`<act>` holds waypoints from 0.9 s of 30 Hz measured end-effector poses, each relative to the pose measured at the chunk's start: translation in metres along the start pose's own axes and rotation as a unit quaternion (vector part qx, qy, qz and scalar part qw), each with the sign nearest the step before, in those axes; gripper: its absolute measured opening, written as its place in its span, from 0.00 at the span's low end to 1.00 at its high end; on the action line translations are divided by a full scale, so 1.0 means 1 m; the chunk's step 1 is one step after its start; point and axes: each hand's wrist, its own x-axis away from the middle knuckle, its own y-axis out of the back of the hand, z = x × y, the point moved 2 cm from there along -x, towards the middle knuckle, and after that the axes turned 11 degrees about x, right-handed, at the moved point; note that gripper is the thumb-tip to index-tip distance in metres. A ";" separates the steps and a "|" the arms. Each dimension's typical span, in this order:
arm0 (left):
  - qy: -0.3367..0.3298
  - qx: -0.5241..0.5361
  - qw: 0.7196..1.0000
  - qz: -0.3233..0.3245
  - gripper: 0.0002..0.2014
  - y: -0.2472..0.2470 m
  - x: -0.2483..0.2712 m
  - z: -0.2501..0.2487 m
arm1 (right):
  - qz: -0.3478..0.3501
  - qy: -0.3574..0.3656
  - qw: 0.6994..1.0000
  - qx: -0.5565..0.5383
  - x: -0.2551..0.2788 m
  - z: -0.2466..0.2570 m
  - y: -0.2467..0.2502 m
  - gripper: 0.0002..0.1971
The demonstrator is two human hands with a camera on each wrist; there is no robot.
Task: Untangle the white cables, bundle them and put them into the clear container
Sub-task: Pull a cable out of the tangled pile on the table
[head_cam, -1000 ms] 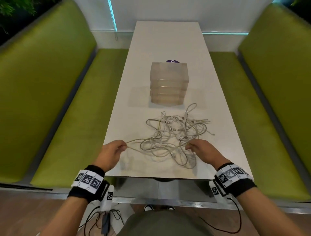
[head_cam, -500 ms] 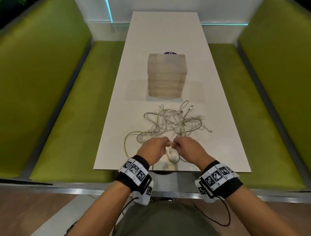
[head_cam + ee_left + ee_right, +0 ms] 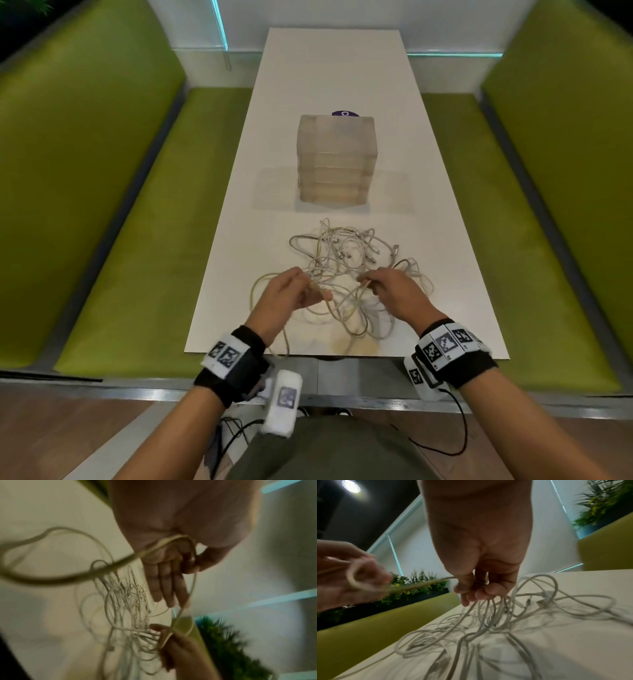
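Note:
A tangle of white cables (image 3: 346,260) lies on the white table (image 3: 329,68) near its front edge. My left hand (image 3: 291,291) holds a loop of one cable (image 3: 164,543) between thumb and palm, its other fingers (image 3: 164,586) stretched out. My right hand (image 3: 387,287) pinches the same cable (image 3: 436,581) and has several strands gathered under its curled fingers (image 3: 489,591). The cable runs taut between the two hands. The clear container (image 3: 336,161), a stack of clear boxes, stands behind the tangle at mid table.
Green benches (image 3: 113,212) flank the table on both sides. One cable loop (image 3: 281,342) hangs over the table's front edge below my left hand. A purple disc (image 3: 344,113) peeks out behind the container. Plants (image 3: 419,582) line the far side.
My hands came together over the near side of the tangle, then drew apart again with one cable stretched between them. A loop now sits in my left hand.

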 end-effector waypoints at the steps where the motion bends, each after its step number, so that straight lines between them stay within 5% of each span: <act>1: -0.005 -0.090 0.996 -0.014 0.05 -0.006 -0.007 0.005 | 0.000 0.002 1.000 0.010 0.000 0.003 0.000 0.17; 2: -0.004 -0.166 0.986 -0.002 0.03 -0.013 -0.014 0.011 | -0.002 0.004 1.000 0.025 0.001 0.006 0.000 0.16; 7: 0.004 -0.379 0.922 0.082 0.19 -0.051 -0.033 0.027 | -0.029 0.022 0.998 0.051 0.006 0.022 0.004 0.12; 19: -0.090 -0.629 0.763 0.115 0.10 -0.057 -0.055 0.009 | -0.086 0.041 0.995 0.033 0.002 0.001 0.006 0.12; 24: -0.153 -0.620 0.764 0.091 0.13 -0.039 -0.051 -0.010 | -0.125 -0.044 0.990 0.045 -0.010 -0.024 0.010 0.10; 27: -0.180 -0.574 0.798 0.039 0.11 -0.026 -0.047 -0.017 | -0.122 -0.047 0.991 0.031 -0.017 -0.026 0.014 0.08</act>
